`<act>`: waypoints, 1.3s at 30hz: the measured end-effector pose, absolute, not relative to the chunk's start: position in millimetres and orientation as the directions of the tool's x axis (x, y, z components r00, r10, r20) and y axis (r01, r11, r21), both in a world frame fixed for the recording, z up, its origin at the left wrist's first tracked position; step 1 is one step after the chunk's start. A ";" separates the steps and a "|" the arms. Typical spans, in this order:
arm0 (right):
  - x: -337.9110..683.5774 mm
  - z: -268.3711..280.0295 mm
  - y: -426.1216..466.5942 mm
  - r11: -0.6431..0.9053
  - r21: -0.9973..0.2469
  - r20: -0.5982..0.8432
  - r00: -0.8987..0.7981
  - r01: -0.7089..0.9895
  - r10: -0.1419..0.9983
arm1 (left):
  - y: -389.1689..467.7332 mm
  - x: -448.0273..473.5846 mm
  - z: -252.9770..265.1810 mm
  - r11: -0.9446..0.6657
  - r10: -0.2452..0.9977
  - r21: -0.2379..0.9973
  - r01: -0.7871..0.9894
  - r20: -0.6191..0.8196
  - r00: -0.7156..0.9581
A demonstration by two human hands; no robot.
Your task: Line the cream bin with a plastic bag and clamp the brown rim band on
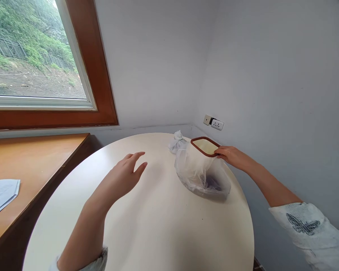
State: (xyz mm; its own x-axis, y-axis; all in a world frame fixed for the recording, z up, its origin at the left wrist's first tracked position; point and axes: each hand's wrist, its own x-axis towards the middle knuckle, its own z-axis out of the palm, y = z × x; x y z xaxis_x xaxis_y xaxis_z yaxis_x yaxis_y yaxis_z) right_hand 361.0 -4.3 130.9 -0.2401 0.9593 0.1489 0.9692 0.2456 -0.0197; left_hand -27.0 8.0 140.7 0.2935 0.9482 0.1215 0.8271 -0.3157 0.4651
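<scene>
My right hand (pixel 226 154) grips the near right corner of a brown-rimmed, rounded rectangular piece (pixel 205 146) with a pale middle. Whether this is a tray, a lid or the mouth of a container, I cannot tell. Just below and against it lies a clear, crumpled plastic bag (pixel 190 169), with something dark and blurred showing in its lower right part. Behind the bag stands a small knotted white plastic bag (pixel 177 141). Over the left part of the table my left hand (pixel 127 174) hovers, thumb and fingers apart, holding nothing.
A round cream table (pixel 158 226) fills the middle. At the left a wooden desk (pixel 45 154) carries papers (pixel 2 194). Grey-white walls meet behind the table, with a power socket (pixel 217 124) low on the right one. A brown-framed window (pixel 104 86) is at upper left.
</scene>
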 end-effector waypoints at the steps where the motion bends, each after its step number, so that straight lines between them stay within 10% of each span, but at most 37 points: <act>1: 362.4 131.3 -4.8 0.245 -0.022 0.141 -0.240 0.969 0.960 | 8.0 -27.1 140.1 -0.323 0.945 0.461 0.827 0.123 0.302; 10: 380.1 125.2 9.5 0.268 0.018 0.124 -0.268 0.963 0.955 | 2.1 -22.2 141.6 -0.302 0.949 0.432 0.850 0.057 0.309; 17: 363.4 112.4 -24.2 0.244 -0.075 0.457 -0.184 0.967 0.870 | -3.0 -4.9 137.9 -0.363 0.922 0.389 0.847 0.018 0.387; 21: 343.1 89.7 -65.6 0.128 -0.335 0.093 -0.102 0.934 0.990 | -2.8 -0.1 135.7 -0.375 0.913 0.369 0.850 -0.013 0.408; 26: 341.8 46.5 -84.3 -0.063 -0.248 -0.069 0.047 0.967 0.997 | -1.2 0.9 134.1 -0.380 0.910 0.354 0.855 -0.021 0.414; 32: 351.5 33.6 -68.0 -0.142 -0.230 0.030 0.153 0.963 0.988 | -2.0 0.7 134.6 -0.372 0.913 0.355 0.858 -0.028 0.407; 39: 342.6 27.1 -32.8 -0.022 -0.567 0.345 0.261 0.824 0.902 | -1.9 0.3 134.1 -0.361 0.916 0.356 0.862 -0.037 0.399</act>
State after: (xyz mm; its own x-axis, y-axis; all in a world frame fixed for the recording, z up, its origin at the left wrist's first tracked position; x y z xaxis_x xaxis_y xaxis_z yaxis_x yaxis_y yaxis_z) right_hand 342.6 -32.8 27.1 0.2610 0.9017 0.3448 0.8236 -0.0216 -0.5668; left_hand 0.3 -1.9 134.1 0.3985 0.9164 -0.0366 0.8620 -0.3606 0.3563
